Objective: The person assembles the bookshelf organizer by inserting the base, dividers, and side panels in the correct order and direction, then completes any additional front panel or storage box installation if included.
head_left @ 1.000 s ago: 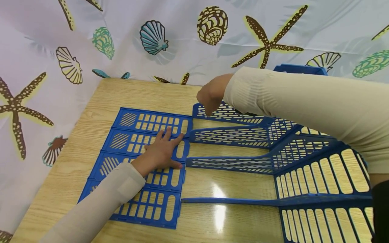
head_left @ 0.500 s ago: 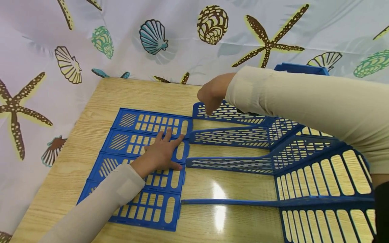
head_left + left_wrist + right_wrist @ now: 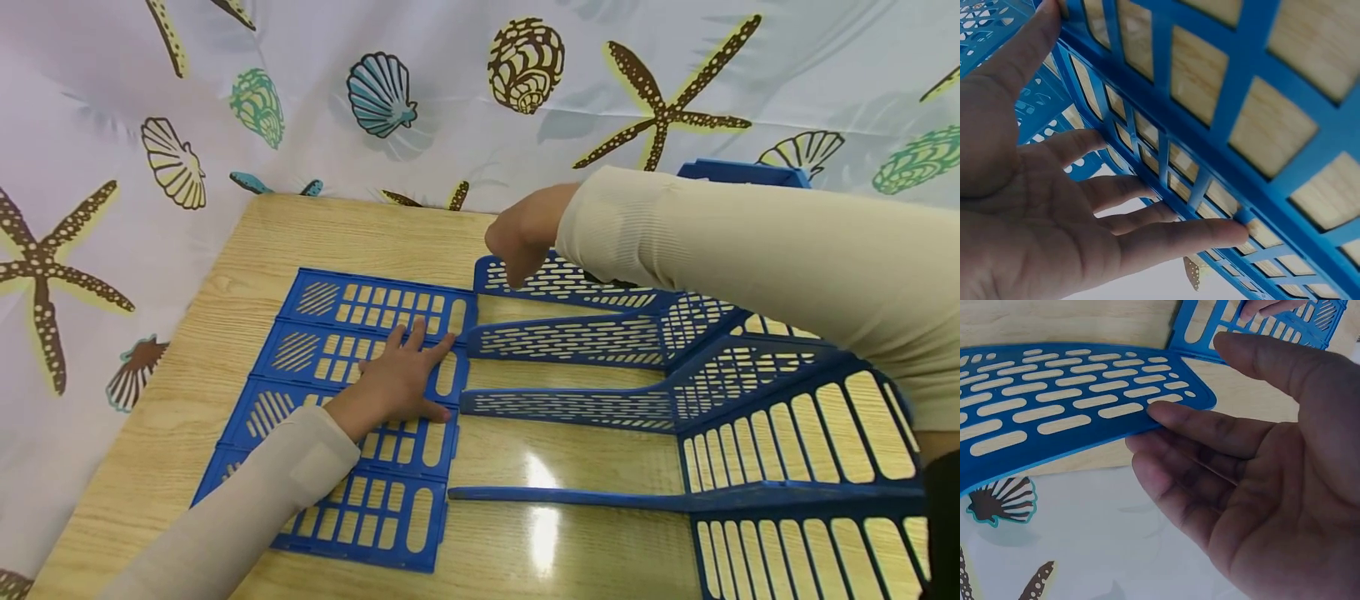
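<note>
Flat on the table lies a blue plastic panel [image 3: 401, 558] made of several joined slotted strips. My left hand [image 3: 393, 383] rests on it with spread fingers; in the left wrist view the fingertips [image 3: 1229, 231] touch its bars. To its right stands a blue slotted file rack on its side, its dividers [image 3: 570, 497] reaching toward the panel's edge. My right hand [image 3: 532, 225] is at the free end of the farthest divider [image 3: 570, 287]. In the right wrist view its index fingertip [image 3: 1160, 412] touches that divider's edge, other fingers lie behind, and the thumb stands apart.
The wooden table [image 3: 337, 233] meets a white cloth with shells and starfish [image 3: 450, 150] at the back and left. Another blue plastic part [image 3: 742, 172] shows behind my right sleeve. A dark object [image 3: 941, 517] is at the right edge.
</note>
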The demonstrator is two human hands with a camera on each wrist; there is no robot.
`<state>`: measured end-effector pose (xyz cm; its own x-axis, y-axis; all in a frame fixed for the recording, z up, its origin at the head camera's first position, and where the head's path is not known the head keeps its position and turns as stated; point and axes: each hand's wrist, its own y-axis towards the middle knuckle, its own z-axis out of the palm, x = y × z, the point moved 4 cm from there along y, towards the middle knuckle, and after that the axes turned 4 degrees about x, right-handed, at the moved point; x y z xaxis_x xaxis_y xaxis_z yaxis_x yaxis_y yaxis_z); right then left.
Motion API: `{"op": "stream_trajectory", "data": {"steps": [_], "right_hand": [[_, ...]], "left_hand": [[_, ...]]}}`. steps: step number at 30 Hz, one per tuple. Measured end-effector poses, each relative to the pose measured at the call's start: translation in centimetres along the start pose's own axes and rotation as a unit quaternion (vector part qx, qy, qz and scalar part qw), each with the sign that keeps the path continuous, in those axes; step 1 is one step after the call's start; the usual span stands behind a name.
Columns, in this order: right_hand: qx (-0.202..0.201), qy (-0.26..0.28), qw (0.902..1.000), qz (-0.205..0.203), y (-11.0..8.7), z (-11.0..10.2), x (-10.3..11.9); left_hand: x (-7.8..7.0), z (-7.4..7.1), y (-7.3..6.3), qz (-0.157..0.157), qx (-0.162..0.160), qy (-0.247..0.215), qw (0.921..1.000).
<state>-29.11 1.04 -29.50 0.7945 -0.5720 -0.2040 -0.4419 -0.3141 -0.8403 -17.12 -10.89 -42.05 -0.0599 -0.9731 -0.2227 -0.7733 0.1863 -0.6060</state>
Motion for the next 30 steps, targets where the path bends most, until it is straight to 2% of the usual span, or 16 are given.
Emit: {"op": "stream_trajectory", "data": {"steps": [14, 22, 25, 28, 30], "right_hand": [[-0.026, 0.026, 0.9992, -0.012, 0.3, 0.6, 0.5], [-0.031, -0.006, 0.9994, -0.014, 1.0, 1.0, 1.8], [-0.02, -0.039, 0.999, -0.004, 1.3, 1.4, 2.3], [0.005, -0.065, 0.9977, -0.016, 1.4, 1.7, 2.8], [0.025, -0.056, 0.9978, -0.027, 1.3, 1.7, 3.0]], "left_hand": [[-0.3, 0.0, 0.0, 0.007, -0.004, -0.004, 1.0], [-0.1, 0.2, 0.1, 0.012, -0.005, -0.005, 0.9999], [0.0, 0.2, 0.2, 0.012, -0.005, -0.006, 0.9999], [0.0, 0.2, 0.2, 0.009, -0.004, -0.006, 0.9999], [0.0, 0.1, 0.2, 0.008, -0.004, -0.007, 0.9999]]}}
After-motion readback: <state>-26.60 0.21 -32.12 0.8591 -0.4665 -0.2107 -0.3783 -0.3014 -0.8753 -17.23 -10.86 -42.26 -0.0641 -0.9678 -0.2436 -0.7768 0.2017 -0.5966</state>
